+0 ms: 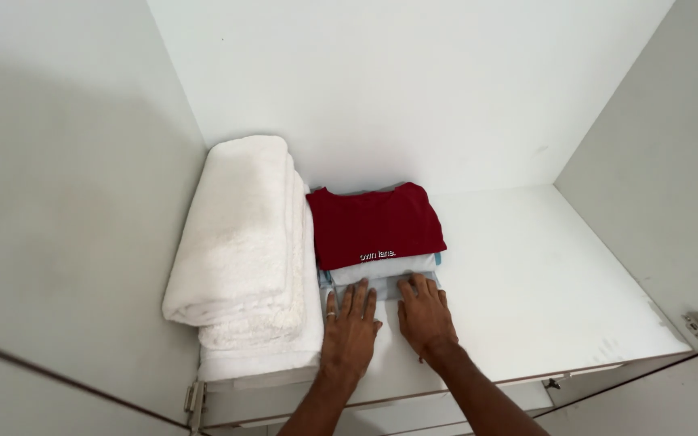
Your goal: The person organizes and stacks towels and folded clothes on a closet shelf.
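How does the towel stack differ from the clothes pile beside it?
The towel stack is all white, thick and fluffy; the clothes pile is thinner, flatter, with a dark red top. The towels lie untouched; the left hand and right hand press the clothes' front edge. Both sit folded on the shelf.

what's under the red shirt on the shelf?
Under the red shirt lie a folded white garment and a light blue one, only front edges visible. Both hands, left hand and right hand, press there; the rest is covered.
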